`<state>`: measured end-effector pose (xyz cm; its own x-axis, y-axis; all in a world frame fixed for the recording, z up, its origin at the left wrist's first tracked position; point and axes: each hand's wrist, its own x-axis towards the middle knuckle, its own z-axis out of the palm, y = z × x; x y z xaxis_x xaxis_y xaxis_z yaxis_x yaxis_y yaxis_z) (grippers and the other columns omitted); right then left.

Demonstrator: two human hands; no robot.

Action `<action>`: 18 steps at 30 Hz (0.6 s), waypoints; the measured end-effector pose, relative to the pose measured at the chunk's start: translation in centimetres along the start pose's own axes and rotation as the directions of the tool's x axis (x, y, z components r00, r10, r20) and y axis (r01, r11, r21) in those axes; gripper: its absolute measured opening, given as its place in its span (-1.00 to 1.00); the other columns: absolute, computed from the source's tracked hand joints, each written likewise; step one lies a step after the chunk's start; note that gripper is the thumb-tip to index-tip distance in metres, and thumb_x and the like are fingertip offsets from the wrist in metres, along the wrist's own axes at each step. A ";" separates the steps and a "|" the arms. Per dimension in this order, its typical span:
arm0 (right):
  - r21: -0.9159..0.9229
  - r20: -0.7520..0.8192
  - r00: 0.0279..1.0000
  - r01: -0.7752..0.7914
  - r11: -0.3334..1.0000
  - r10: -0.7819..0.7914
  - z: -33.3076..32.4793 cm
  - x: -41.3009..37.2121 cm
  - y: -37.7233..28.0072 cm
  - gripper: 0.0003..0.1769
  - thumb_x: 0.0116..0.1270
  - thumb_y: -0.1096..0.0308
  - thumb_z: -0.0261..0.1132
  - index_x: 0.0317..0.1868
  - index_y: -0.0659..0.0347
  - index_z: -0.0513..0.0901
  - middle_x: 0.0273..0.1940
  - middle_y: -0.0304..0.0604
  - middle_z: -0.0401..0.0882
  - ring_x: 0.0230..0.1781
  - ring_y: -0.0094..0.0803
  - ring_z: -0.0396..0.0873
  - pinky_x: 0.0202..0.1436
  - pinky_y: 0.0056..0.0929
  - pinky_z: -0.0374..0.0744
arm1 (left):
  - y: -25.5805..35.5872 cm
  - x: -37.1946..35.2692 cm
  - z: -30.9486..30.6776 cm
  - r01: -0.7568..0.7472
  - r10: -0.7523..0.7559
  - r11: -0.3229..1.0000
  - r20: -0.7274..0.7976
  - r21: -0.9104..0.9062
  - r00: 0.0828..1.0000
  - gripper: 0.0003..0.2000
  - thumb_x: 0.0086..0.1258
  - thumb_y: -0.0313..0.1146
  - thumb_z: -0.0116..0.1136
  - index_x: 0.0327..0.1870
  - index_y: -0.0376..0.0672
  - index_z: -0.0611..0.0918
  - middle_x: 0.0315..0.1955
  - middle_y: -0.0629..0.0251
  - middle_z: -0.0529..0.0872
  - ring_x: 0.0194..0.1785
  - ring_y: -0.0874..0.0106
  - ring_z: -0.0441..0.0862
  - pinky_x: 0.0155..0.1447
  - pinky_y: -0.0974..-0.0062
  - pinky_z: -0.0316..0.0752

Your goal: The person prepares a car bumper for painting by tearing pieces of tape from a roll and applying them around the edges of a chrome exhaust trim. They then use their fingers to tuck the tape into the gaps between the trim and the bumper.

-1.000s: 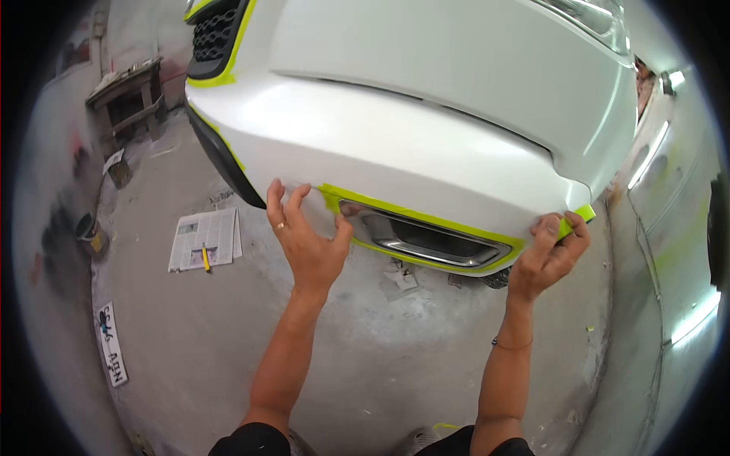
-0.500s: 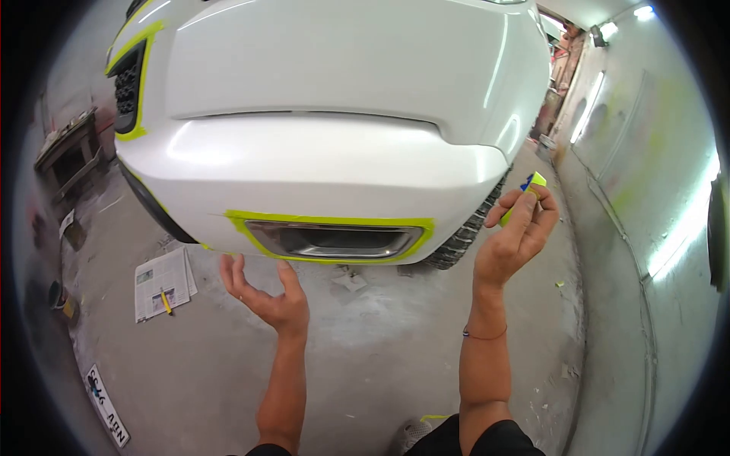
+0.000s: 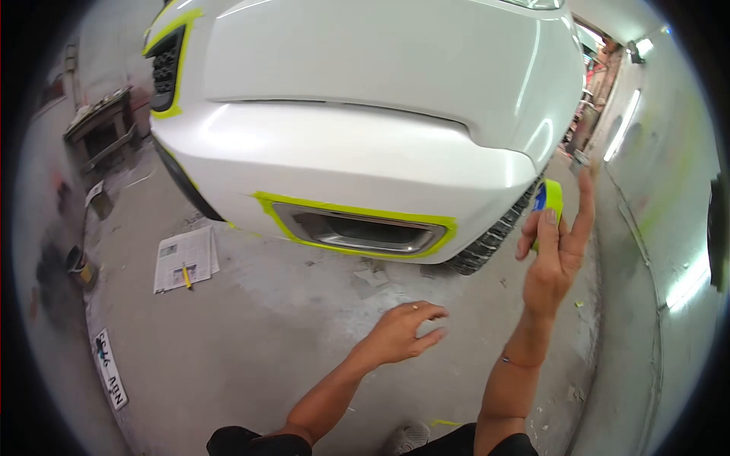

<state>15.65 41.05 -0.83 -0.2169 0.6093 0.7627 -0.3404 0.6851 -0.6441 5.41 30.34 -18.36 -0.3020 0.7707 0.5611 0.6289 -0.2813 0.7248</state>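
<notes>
My right hand grips a roll of yellow-green masking tape beside the car's corner, its index finger stretched upward. Below the bumper, my left hand hangs in the air with fingers apart and nothing in it. The white bumper fills the upper middle of the view. Yellow-green tape frames the chrome-edged exhaust opening in its lower part. More such tape edges the dark grille-like insert at the far left.
A car tyre shows under the bumper's right corner. On the floor at left lie newspaper sheets with a yellow cutter-like tool and a number plate. A can stands near them. A wall runs along the right.
My left hand has moved away from under the bumper, to the right and down. My right hand with the tape roll has shifted right, its index finger now extended. The view has turned slightly.
</notes>
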 end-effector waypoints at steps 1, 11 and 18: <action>0.023 0.013 1.000 -0.004 1.000 0.003 -0.5 -0.1 -0.3 -0.36 0.56 0.46 0.03 0.59 0.11 0.11 -0.44 -0.29 0.47 -0.56 -0.69 0.28 -0.49 -0.69 0.31 | 0.4 0.1 -0.3 0.037 -0.033 0.997 0.066 -0.064 0.997 -0.71 0.33 -0.31 0.36 0.01 -0.22 0.67 -0.12 0.15 0.76 -0.04 0.29 0.72 0.06 0.36 0.58; -0.109 0.132 0.991 0.012 0.994 0.002 -1.8 -0.4 -0.2 -0.42 0.59 0.40 0.03 0.55 0.23 0.15 -0.47 -0.32 0.44 -0.58 -0.68 0.32 -0.50 -0.69 0.33 | 0.1 1.2 -1.2 0.080 -0.135 0.933 -0.135 -0.351 0.982 -0.74 0.37 -0.37 0.35 0.01 -0.27 0.67 -0.11 0.18 0.76 -0.04 0.39 0.71 0.11 0.45 0.55; -0.046 -0.052 0.994 0.097 0.994 -0.100 -0.8 0.0 -0.2 -0.43 0.59 0.39 0.02 0.55 0.22 0.16 -0.47 -0.29 0.43 -0.60 -0.66 0.29 -0.50 -0.68 0.34 | -1.5 1.2 -1.2 0.132 -0.225 0.971 -0.581 -0.199 0.782 -0.55 0.35 -0.36 0.36 0.21 -0.35 0.57 -0.14 0.11 0.76 -0.14 0.41 0.74 0.01 0.45 0.59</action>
<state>16.50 41.22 -0.74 -0.1336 0.5581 0.8190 -0.3171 0.7589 -0.5689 3.26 31.03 -18.31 -0.7940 0.3343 0.5077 0.4284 -0.2847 0.8576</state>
